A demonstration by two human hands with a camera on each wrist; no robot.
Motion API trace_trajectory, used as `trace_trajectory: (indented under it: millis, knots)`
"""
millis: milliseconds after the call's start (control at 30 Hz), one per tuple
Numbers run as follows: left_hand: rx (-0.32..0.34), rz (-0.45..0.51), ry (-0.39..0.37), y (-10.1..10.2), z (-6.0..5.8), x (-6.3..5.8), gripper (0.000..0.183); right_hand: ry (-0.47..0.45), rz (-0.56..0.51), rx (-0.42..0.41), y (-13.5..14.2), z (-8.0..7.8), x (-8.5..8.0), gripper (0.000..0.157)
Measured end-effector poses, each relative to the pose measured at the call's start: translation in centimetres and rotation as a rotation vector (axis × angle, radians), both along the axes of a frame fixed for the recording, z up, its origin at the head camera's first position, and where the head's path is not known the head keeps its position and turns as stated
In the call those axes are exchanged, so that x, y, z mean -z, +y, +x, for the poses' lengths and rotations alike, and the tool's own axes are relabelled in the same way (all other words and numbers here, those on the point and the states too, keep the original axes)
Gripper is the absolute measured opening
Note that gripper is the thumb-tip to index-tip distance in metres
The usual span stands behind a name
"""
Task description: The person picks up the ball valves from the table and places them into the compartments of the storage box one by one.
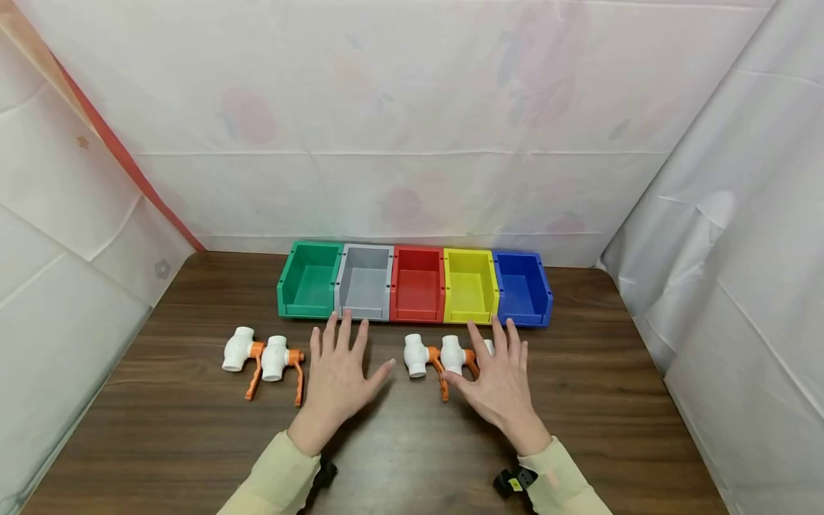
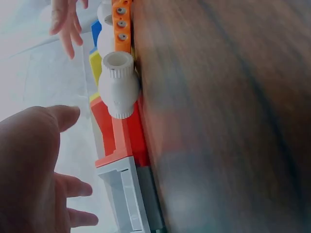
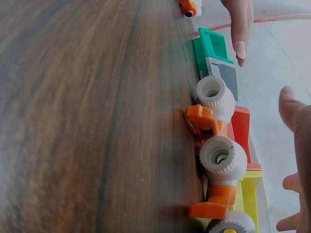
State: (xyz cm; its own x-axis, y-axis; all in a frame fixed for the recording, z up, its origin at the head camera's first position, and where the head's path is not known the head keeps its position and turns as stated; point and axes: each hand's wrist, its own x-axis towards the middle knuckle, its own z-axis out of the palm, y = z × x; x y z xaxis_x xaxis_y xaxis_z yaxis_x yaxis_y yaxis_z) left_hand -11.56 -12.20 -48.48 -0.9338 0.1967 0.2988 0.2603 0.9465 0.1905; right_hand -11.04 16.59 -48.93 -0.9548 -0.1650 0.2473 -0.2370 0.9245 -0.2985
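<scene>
My left hand (image 1: 340, 380) is spread with straight fingers over the table, its fingertips reaching toward the grey bin (image 1: 364, 282). Left of it lie two white ball valves with orange lever handles, an outer valve (image 1: 239, 349) and an inner valve (image 1: 275, 358). My right hand (image 1: 498, 386) is also spread, holding nothing, and partly covers a row of similar valves. In that row a left valve (image 1: 416, 355) and a middle valve (image 1: 453, 354) show well, while a third valve (image 1: 489, 347) is mostly hidden behind the fingers.
Joined bins stand in a row at the back: green (image 1: 312, 282), grey, red (image 1: 417, 286), yellow (image 1: 471, 287) and blue (image 1: 523, 290). All lie on a dark wooden table (image 1: 412, 458). White cloth hangs behind and at both sides.
</scene>
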Motion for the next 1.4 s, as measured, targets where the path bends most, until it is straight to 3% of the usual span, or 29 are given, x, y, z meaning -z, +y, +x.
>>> trace_trajectory:
  millis: [333,733,933,1400]
  knots:
    - [0.021,0.084,0.104,-0.3,-0.5,-0.6,0.059,0.064,-0.039,-0.038,0.4,-0.1,0.0,0.079]
    - [0.004,0.145,0.106,-1.6,-1.0,-1.9,0.04,-0.054,-0.246,0.011,1.4,-0.2,-1.0,0.062]
    - [-0.04,0.164,0.026,-2.7,-1.5,-3.3,0.038,-0.099,-0.323,0.005,2.0,-0.2,-1.2,0.059]
    - [-0.06,0.225,-0.144,-6.9,-3.4,-5.3,0.037,-0.094,-0.315,0.015,3.1,-0.5,-1.0,0.047]
